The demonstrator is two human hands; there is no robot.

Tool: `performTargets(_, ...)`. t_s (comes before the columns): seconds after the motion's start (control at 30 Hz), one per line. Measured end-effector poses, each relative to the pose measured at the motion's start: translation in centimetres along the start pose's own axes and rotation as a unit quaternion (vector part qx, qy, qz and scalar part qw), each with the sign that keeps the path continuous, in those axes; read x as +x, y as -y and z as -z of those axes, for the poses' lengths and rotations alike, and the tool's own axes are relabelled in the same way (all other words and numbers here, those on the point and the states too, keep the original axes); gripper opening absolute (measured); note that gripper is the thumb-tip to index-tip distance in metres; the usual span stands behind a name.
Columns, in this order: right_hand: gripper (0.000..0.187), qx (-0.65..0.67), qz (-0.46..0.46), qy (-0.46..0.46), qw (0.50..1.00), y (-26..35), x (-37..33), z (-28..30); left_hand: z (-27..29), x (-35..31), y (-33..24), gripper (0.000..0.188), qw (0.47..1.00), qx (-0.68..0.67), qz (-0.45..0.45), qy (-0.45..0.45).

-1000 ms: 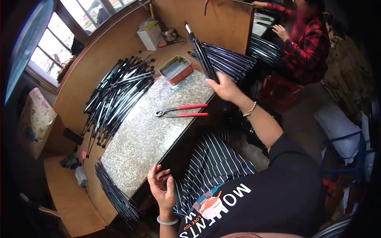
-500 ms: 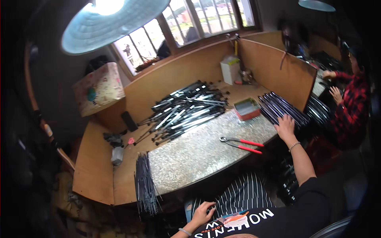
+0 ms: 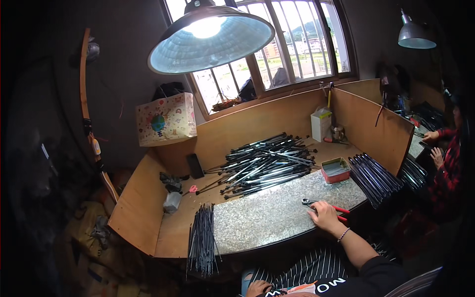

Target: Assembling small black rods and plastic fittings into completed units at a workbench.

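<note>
The right hand (image 3: 325, 215) half-curls its fingers over pliers (image 3: 306, 201), handles (image 3: 341, 209) rightward, perhaps for reach; whether it or the left hand (image 3: 258, 288) grips, I cannot tell.

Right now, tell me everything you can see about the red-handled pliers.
The red-handled pliers have a small head of what looks like metal and two slim red handles, spread apart. They lie on the speckled grey worktop, head toward the left, handles by the front edge. The right hand covers their middle; whether it grips them is hidden.
</note>
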State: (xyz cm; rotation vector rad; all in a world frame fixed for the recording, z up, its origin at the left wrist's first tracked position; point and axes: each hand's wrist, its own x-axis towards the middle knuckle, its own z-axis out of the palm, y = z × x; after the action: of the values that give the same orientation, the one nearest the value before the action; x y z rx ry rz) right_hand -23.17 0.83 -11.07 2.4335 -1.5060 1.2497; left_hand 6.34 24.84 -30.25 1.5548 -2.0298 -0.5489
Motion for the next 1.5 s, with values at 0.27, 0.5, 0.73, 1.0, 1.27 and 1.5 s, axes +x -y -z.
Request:
performTargets(0.27, 0.017, -0.054, -0.026, -0.040, 0.997, 0.5, -0.4, -1.5, 1.7, 0.2, -0.9, 0.014, 0.999, 0.044, -0.027, -0.012)
performTargets(0.5, 0.018, -0.034, -0.016, -0.055, 0.998, 0.7, -0.7, -1.4, 0.5, 0.1, 0.0, 0.013, 0.999, 0.033, -0.035, -0.016)
performTargets(0.73, 0.017, -0.031, -0.015, -0.063, 0.997, 0.7, -0.9, -1.3, -1.4, -0.2, 2.6, 0.012, 0.997, 0.010, -0.069, -0.010)
performTargets(1.0, 0.017, -0.021, -0.006, -0.077, 0.997, 1.1, -0.7, -1.0, -2.3, -0.5, 4.1, 0.022, 0.981, 0.038, -0.181, -0.052)
performTargets(1.27, 0.017, -0.020, -0.006, -0.079, 0.997, 0.7, -0.6, -1.2, 0.0, 0.2, 0.9, 0.029, 0.999, -0.032, -0.042, -0.009)
performTargets(1.5, 0.016, -0.010, -0.008, -0.077, 0.997, 1.0, -1.0, -0.7, 3.7, 0.9, -3.8, 0.010, 0.999, 0.037, -0.033, -0.017)
